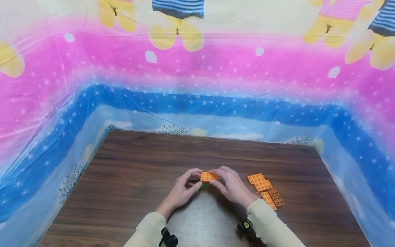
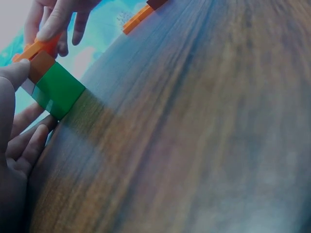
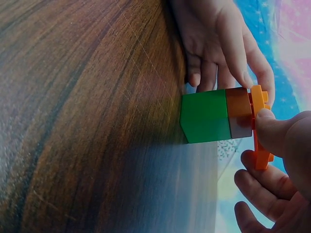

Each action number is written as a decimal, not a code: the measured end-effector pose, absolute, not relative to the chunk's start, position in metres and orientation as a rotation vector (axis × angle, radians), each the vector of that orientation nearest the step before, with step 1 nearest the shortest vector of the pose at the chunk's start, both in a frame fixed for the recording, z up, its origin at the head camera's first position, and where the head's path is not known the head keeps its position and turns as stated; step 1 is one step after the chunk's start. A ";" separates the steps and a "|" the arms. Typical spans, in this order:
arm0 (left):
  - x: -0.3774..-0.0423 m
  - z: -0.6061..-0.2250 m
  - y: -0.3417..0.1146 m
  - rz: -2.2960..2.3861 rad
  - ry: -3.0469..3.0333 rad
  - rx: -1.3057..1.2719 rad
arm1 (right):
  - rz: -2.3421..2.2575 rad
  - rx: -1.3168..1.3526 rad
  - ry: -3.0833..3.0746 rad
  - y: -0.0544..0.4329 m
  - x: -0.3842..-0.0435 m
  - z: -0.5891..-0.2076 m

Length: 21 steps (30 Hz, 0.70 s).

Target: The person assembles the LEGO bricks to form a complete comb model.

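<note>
Your right hand (image 1: 234,185) pinches the orange studded plate (image 1: 207,176); your left hand (image 1: 182,190) grips the brown brick (image 3: 238,103) beneath, probably for steadiness.

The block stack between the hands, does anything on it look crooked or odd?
Yes: the orange plate on top sits off-center, jutting past the brown piece and green block toward the right hand. A thin gap beneath it suggests it may not be fully pressed down.

smooth plastic green block (image 3: 206,117), smooth brown plastic block (image 3: 239,110), studded orange plastic plate (image 3: 258,99), glossy wood-grain tabletop (image 1: 139,164), creased cloth backdrop (image 1: 197,65), matt sleeves (image 1: 274,223)
</note>
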<state>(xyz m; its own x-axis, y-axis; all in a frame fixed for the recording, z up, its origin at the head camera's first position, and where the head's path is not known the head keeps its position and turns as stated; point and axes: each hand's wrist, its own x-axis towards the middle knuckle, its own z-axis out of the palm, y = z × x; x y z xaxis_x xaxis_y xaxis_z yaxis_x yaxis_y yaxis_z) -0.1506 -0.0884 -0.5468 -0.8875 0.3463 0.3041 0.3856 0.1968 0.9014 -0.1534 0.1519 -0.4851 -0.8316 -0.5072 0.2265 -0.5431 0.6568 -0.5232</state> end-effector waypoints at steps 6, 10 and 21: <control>-0.149 -0.547 -0.088 -1.836 -2.396 -0.748 | 0.931 0.893 -2.800 0.152 -0.153 -0.486; -0.149 -0.547 -0.088 -1.823 -2.388 -0.741 | 0.926 0.903 -2.786 0.152 -0.153 -0.486; -0.134 -0.512 -0.081 -1.811 -2.351 -0.688 | 0.918 0.881 -2.785 0.151 -0.154 -0.487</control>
<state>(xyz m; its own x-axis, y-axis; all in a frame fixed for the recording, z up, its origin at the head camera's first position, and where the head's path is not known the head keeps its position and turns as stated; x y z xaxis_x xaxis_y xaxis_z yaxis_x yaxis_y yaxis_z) -0.1336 -0.0810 -0.5120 -0.8938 0.2911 0.3412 0.4043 0.1934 0.8940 -0.1543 0.1508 -0.4870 -0.8315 -0.4990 0.2442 -0.5464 0.6552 -0.5217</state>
